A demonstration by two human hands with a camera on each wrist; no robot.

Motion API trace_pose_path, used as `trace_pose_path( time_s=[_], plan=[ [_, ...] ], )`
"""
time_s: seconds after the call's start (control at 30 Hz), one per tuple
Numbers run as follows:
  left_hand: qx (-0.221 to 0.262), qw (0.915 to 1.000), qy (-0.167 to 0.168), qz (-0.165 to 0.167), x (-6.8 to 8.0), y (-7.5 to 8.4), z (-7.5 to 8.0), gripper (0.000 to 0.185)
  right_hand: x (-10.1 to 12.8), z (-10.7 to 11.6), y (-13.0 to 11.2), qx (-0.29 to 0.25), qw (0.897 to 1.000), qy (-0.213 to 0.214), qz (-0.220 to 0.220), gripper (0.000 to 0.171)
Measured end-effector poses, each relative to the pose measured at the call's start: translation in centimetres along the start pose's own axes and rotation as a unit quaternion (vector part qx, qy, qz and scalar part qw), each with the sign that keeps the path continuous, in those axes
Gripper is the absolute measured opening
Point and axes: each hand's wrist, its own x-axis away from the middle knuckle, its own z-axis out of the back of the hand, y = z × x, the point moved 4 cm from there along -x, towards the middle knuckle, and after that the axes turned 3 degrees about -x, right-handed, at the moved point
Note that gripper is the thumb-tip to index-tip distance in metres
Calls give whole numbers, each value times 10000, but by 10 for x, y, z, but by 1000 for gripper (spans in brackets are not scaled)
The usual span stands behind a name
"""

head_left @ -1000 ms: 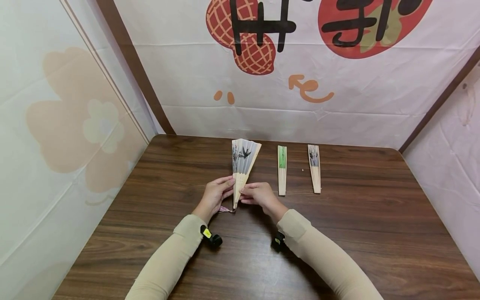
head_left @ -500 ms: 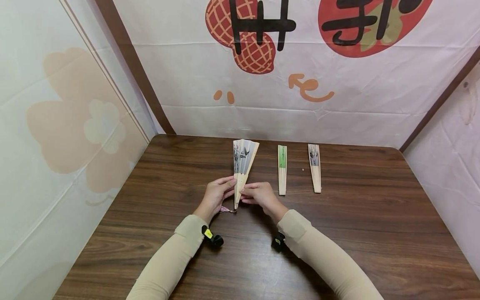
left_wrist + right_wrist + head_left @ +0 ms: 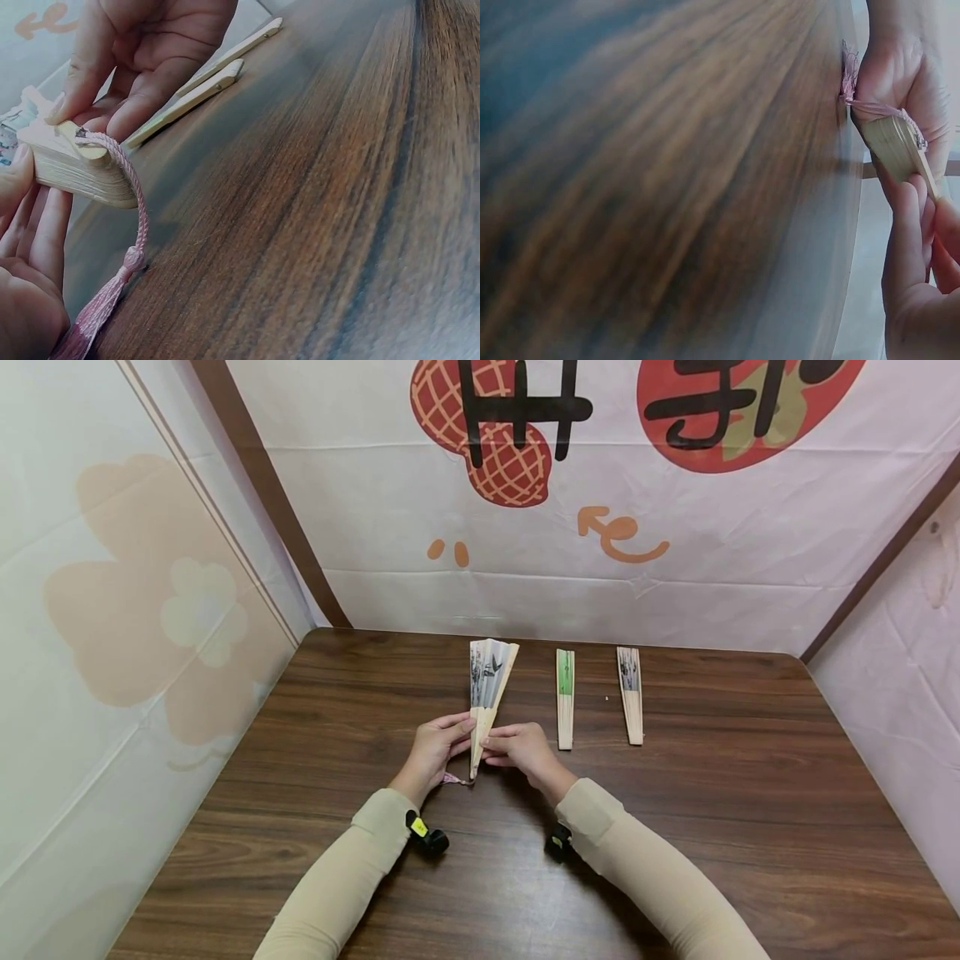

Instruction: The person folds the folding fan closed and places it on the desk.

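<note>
A partly spread folding fan with pale wooden ribs and a grey, bird-printed leaf is held between both hands. My left hand pinches its left side, thumb on the ribs. From the right, my right hand pinches the lower ribs near the pivot. A pink tassel hangs on a cord from the pivot end, in the left wrist view. The right wrist view shows the stacked rib ends between the two hands.
Two folded fans lie to the right on the brown wooden table: a green one and a grey-printed one. A printed white cloth wall stands behind the table's far edge.
The fan has narrowed a little, its right edge drawing inward. Its left side and my left hand have shifted slightly right; my right hand has hardly moved.
</note>
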Motion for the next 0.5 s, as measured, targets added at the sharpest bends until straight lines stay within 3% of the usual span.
trace_pose_path(
  time_s=[0.5],
  plan=[
    [-31, 9999, -68, 97, 1, 3, -2, 19, 0, 1, -2, 92, 9996, 28, 253, 23]
  ],
)
